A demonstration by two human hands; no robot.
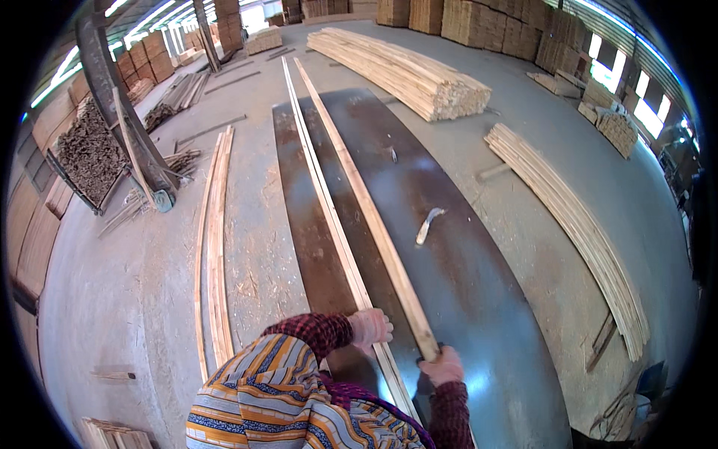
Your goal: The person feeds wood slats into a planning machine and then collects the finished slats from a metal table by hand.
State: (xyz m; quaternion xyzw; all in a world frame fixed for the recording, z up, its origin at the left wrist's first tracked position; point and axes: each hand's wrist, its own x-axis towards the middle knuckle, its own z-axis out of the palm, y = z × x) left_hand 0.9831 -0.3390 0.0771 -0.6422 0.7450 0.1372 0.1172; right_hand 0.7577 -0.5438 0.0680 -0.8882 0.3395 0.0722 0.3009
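A long dark metal-topped table (pixel 493 299) stretches away in front of me. Two pale wooden strips (pixel 329 213) lie side by side along it, and my left hand (pixel 372 328), in a pinkish glove, is closed around them near their close end. To their right runs another long wooden strip (pixel 378 224), slightly darker, angled across the tabletop. Its near end is gripped by my right hand (pixel 443 367), also gloved. Farther up on the right of the tabletop lies a small tool (pixel 428 227) with a pale handle and a curved end. My fingertips are partly hidden.
Several wooden strips (pixel 218 262) rest on the floor left of the table. A large bundle of strips (pixel 396 71) sits beyond it, and a flatter stack (pixel 576 232) lies to the right. A steel column (pixel 116 90) stands at far left, beside piled timber (pixel 93 142).
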